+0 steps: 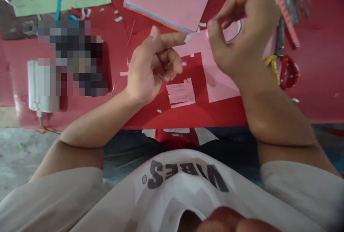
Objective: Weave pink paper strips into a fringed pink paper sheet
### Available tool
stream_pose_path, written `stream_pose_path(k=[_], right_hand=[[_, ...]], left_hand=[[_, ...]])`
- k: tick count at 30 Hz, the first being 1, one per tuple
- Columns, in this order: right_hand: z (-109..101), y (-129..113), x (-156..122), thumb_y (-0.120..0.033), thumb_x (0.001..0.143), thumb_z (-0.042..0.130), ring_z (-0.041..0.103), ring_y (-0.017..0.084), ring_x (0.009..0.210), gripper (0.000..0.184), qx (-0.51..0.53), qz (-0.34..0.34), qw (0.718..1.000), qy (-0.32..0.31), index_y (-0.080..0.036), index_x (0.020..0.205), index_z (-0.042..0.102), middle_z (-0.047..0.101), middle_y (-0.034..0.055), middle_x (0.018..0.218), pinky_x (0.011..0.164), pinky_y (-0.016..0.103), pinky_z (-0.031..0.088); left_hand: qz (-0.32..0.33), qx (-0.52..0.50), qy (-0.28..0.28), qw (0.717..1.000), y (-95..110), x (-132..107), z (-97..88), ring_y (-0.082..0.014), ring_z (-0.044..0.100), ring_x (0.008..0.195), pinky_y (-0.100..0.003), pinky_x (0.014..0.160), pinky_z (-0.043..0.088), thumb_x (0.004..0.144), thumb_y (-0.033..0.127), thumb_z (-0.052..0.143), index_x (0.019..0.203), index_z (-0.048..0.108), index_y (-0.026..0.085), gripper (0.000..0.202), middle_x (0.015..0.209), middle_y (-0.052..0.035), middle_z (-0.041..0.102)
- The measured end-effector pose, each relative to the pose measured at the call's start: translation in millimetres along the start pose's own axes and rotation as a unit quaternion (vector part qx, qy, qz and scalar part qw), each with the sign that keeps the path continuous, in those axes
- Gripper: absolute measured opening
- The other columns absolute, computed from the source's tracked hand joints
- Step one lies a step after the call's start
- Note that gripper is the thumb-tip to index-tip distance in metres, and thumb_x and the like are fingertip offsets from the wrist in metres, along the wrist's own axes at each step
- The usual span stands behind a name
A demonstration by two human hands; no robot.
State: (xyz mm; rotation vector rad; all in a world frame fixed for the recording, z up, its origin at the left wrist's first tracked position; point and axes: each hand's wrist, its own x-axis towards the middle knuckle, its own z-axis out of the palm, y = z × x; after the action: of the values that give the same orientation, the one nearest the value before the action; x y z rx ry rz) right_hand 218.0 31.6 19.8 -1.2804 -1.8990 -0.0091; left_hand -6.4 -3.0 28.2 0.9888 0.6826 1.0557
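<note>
The left hand [150,63], loosely curled at centre, is balancing a small white piece [187,38] on its extended index fingertip. Apart, upper right, the right hand [254,27] is curling around a white-rimmed ring [239,29], grip unclear. Pink paper strips [177,93] are lying below centre.

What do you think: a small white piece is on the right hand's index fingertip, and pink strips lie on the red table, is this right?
Only the hand is wrong: the head view shows the small white piece on the left hand's index fingertip; pink strips lie on the red table.
</note>
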Motion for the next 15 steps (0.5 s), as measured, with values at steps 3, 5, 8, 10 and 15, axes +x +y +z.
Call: stream_pose_path(k=[3, 5, 8, 10, 15], right_hand=[[-4.4, -23.4, -8.4, -0.031, 0.087, 0.069, 0.070, 0.019, 0.075, 0.019, 0.129, -0.184, 0.970, 0.098, -0.026, 0.078, 0.053, 0.073, -0.0009, 0.082, 0.066, 0.037, 0.056], [-3.6, -31.3, -13.0, -0.028, 0.083, 0.073, 0.068, 0.016, 0.067, 0.030, 0.153, -0.234, 0.951, 0.131, -0.024, 0.070, 0.045, 0.073, -0.0035, 0.079, 0.059, 0.033, 0.053], [2.9, -29.7, -17.1, -0.039, 0.090, 0.069, 0.062, 0.013, 0.057, 0.045, 0.135, -0.195, 0.962, 0.138, -0.022, 0.064, 0.038, 0.068, -0.0038, 0.069, 0.053, 0.032, 0.049], [7.4, -24.6, -17.3, -0.046, 0.095, 0.066, 0.061, 0.013, 0.054, 0.050, 0.124, -0.167, 0.968, 0.143, -0.022, 0.062, 0.036, 0.066, -0.0036, 0.064, 0.053, 0.032, 0.048], [5.8, -21.6, -14.9, -0.024, 0.090, 0.071, 0.065, 0.010, 0.062, 0.041, 0.203, -0.220, 0.944, 0.140, -0.020, 0.064, 0.039, 0.075, -0.0049, 0.083, 0.055, 0.026, 0.049]], left_hand=[[0.010, 0.030, -0.039, 0.999, 5.8, -6.1, 4.1, -0.0141, 0.044, 0.052, -0.034, 0.048, 0.028, 0.098, 0.081, 0.023, 0.117, 0.078, 0.023, 0.083, 0.070, -0.0066, 0.064], [0.012, 0.065, -0.067, 0.996, 10.0, -11.7, 6.3, -0.0149, 0.043, 0.055, -0.035, 0.051, 0.030, 0.097, 0.082, 0.025, 0.120, 0.079, 0.026, 0.081, 0.074, -0.0069, 0.062], [0.013, 0.108, -0.108, 0.988, 12.9, -19.1, 6.5, -0.0184, 0.048, 0.064, -0.038, 0.059, 0.036, 0.095, 0.084, 0.028, 0.128, 0.076, 0.028, 0.081, 0.080, -0.0083, 0.060], [0.009, 0.129, -0.112, 0.985, 12.5, -22.2, 5.5, -0.0203, 0.050, 0.068, -0.039, 0.064, 0.040, 0.092, 0.085, 0.030, 0.136, 0.073, 0.028, 0.083, 0.083, -0.0089, 0.061], [0.032, 0.176, -0.080, 0.981, 8.4, -22.0, 3.2, -0.0202, 0.053, 0.073, -0.038, 0.068, 0.042, 0.086, 0.086, 0.026, 0.136, 0.073, 0.028, 0.090, 0.084, -0.0087, 0.060]])
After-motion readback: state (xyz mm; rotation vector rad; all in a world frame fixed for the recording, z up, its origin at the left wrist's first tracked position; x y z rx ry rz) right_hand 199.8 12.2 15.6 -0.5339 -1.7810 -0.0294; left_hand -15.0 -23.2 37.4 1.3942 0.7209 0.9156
